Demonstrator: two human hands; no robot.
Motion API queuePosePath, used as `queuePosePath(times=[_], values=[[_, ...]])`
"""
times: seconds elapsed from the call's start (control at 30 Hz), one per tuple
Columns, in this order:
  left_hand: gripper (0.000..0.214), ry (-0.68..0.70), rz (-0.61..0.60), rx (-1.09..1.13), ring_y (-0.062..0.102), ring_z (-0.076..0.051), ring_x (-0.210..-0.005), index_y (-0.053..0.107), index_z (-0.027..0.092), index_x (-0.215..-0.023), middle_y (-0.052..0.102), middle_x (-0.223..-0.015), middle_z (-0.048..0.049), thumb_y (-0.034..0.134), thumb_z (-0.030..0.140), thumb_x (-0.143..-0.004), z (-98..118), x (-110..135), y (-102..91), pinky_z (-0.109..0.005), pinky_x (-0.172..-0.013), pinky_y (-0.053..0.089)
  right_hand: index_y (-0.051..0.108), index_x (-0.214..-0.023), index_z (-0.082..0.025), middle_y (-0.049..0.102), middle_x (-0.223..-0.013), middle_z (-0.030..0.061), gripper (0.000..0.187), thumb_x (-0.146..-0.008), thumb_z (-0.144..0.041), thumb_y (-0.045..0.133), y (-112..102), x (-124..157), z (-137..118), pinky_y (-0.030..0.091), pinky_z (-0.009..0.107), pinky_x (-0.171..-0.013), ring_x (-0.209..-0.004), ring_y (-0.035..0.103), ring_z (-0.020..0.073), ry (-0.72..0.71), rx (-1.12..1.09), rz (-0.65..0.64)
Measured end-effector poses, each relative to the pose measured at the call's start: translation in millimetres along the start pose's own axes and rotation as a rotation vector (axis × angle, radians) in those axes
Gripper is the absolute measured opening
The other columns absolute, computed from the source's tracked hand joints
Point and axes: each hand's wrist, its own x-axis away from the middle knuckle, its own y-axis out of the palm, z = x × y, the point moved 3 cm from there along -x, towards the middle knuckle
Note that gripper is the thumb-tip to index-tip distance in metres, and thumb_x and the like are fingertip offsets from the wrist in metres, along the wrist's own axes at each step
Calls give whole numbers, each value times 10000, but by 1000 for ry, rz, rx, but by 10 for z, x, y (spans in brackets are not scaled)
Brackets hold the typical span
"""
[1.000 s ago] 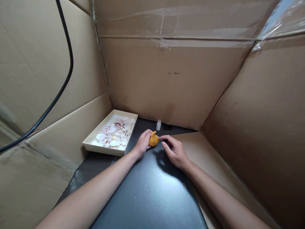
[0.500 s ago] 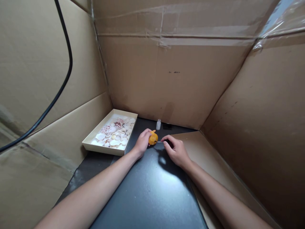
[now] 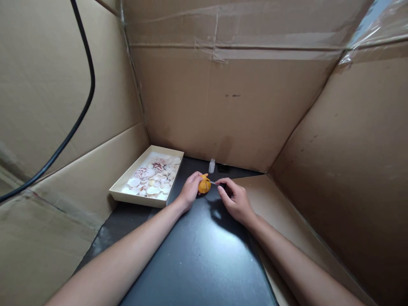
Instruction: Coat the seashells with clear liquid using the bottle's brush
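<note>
My left hand [image 3: 190,187] is closed around the left side of a small round orange object [image 3: 204,185]. It looks like a little pumpkin with a stub on top and dark openings or marks, too small to make out fully. My right hand [image 3: 233,199] pinches a thin grey tool [image 3: 213,182] whose narrow end points left and meets the upper right side of the orange object. The rest of the tool is hidden in my fingers, so its kind is unclear. Both hands are held over the dark tabletop [image 3: 197,259].
To the left stands a shallow cream tray [image 3: 140,199] filled with several seashells. A small whitish bottle [image 3: 212,166] stands behind my hands, beside a flat black item [image 3: 223,168]. Cardboard walls [image 3: 204,106] enclose the work area, and a black cable [image 3: 91,85] hangs at left.
The tip of the thin tool has moved up, from the lower right of the orange object to its upper right side. My left hand stays almost in place.
</note>
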Motion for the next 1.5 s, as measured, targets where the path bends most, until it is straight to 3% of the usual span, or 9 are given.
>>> queuePosePath(times=[0.07, 0.23, 0.43, 0.6, 0.8, 0.97, 1.13, 1.33, 1.5], values=[[105, 4, -2, 5, 399, -76, -490, 481, 177, -719, 437, -591, 41, 503, 277, -743, 0, 0, -1, -159, -403, 290, 627, -1018, -191, 570, -647, -25, 230, -887, -318, 486, 8, -2, 4, 359, 221, -553, -550, 488, 112, 8, 9, -14], [123, 12, 2, 19, 416, -75, -493, 479, 174, -708, 450, -602, 39, 517, 283, -750, 8, 5, 3, -159, -393, 295, 628, -844, -191, 571, -610, -26, 156, -856, -288, 507, 9, -3, -4, 348, 222, -535, -526, 483, 109, 40, 43, -43], [139, -1, -18, 68, 444, -80, -490, 465, 171, -692, 461, -589, 36, 517, 280, -762, 35, 29, 23, -169, -387, 346, 632, -1008, -196, 603, -669, -14, 226, -876, -322, 500, 10, -1, -26, 381, 225, -548, -532, 489, 114, -14, -34, -8], [126, -11, -25, 79, 499, -93, -520, 458, 172, -704, 492, -634, 22, 506, 272, -764, 25, 24, 21, -167, -369, 378, 618, -844, -194, 570, -621, -22, 147, -848, -285, 502, 3, -2, -22, 357, 225, -532, -529, 484, 113, 18, 30, -3], [155, -20, -28, 83, 513, -103, -534, 462, 171, -716, 494, -654, 12, 536, 297, -768, 23, 17, 15, -173, -365, 408, 627, -990, -194, 612, -689, -10, 216, -875, -321, 495, 6, -4, -22, 371, 224, -552, -552, 502, 114, 4, 5, 16], [129, -15, -32, 59, 512, -102, -516, 460, 172, -726, 504, -654, 13, 517, 277, -774, 37, 28, 27, -178, -357, 417, 617, -828, -192, 564, -604, -27, 167, -860, -308, 502, -10, -11, 8, 341, 228, -532, -519, 482, 112, 63, 70, 39], [122, -30, -36, 56, 521, -99, -514, 456, 177, -734, 513, -643, 19, 507, 272, -789, 37, 28, 32, -172, -368, 422, 628, -999, -194, 628, -737, 5, 231, -889, -334, 480, 6, -6, -9, 374, 230, -555, -564, 505, 120, -17, -4, 15], [166, -35, -37, 61, 522, -97, -499, 452, 177, -729, 524, -642, 18, 545, 295, -799, 39, 29, 28, -170, -367, 413, 614, -832, -197, 561, -614, -26, 159, -866, -300, 497, -20, -7, 7, 343, 229, -532, -523, 476, 113, 52, 61, 51], [189, -32, -30, 77, 534, -100, -510, 467, 175, -731, 526, -642, 19, 567, 324, -791, 33, 22, 24, -170, -374, 418, 624, -978, -197, 635, -777, 8, 211, -897, -325, 476, -2, -9, -23, 371, 229, -566, -582, 505, 117, -24, -1, 12]])
